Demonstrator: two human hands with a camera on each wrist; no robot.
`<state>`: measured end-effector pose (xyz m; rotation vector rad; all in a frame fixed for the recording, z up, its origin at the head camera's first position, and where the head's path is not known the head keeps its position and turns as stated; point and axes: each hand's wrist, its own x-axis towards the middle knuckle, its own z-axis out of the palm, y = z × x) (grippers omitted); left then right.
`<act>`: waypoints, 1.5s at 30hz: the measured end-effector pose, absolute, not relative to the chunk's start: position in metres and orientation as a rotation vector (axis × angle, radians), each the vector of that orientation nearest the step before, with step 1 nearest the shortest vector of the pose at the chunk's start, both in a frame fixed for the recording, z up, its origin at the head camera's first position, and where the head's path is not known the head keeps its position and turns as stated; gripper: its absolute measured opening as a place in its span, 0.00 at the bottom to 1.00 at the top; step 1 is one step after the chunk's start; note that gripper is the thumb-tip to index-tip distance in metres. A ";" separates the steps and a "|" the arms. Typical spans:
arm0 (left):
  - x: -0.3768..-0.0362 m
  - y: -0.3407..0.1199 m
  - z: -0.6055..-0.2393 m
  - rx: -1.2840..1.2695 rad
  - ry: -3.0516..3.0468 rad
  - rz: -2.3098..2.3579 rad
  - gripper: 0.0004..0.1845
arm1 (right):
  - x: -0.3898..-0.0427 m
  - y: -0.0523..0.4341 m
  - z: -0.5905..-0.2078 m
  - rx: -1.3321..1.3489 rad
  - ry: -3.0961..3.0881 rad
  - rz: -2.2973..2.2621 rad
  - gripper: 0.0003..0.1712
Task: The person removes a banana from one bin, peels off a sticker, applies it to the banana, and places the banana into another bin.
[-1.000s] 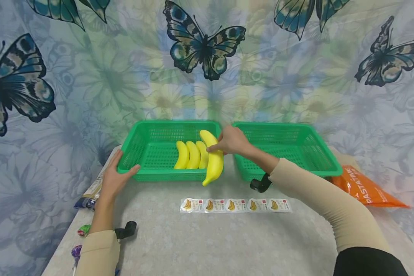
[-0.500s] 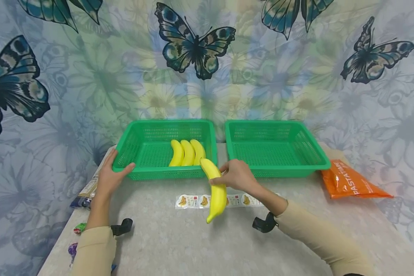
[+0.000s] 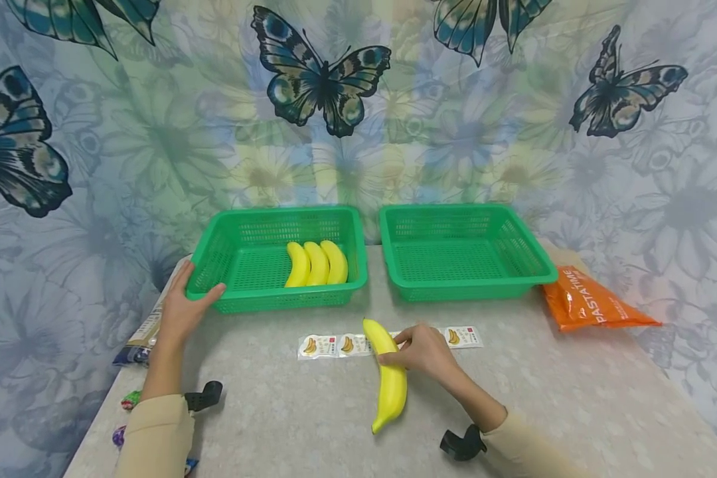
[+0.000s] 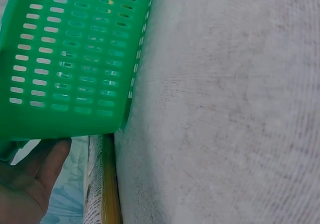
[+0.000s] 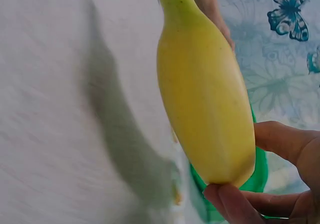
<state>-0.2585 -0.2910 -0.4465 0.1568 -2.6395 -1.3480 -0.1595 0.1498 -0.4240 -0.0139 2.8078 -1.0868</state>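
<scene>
My right hand [image 3: 421, 352] grips a banana [image 3: 388, 382] near its upper end, fingers curled over it and thumb under, holding it just above the table [image 3: 311, 425], close to me. In the right wrist view the banana [image 5: 205, 103] casts a shadow on the table, and my fingertips [image 5: 235, 201] pinch its end. Just behind the banana lies a strip of banana stickers [image 3: 334, 345], partly hidden by my hand. My left hand [image 3: 185, 309] rests on the near left corner of the left basket [image 3: 215, 249], thumb along the front rim, fingers on the side wall, loosely curled round the corner. The left wrist view shows the palm [image 4: 25, 184] against the basket wall [image 4: 65, 58]. Three bananas [image 3: 317, 263] lie side by side in that basket, toward its right side. The right basket [image 3: 532, 259] sits just beside it. An orange packet [image 3: 591, 309] lies right of it. A packet [image 3: 146, 332] lies at the table's left edge near my left hand. A butterfly curtain [image 3: 322, 73] hangs behind.
</scene>
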 end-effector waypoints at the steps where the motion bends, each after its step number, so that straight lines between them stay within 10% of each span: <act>1: -0.258 -0.292 -0.447 0.162 -2.641 -1.349 0.51 | -0.157 0.151 -0.428 0.004 2.793 -1.084 0.28; 33: -0.257 -0.291 -0.437 0.141 -2.717 -1.323 0.54 | -0.133 0.164 -0.449 -0.054 2.723 -1.009 0.29; 45: -0.229 -0.258 -0.426 -0.029 -2.559 -0.645 0.49 | -0.131 0.163 -0.452 -0.055 2.712 -1.028 0.30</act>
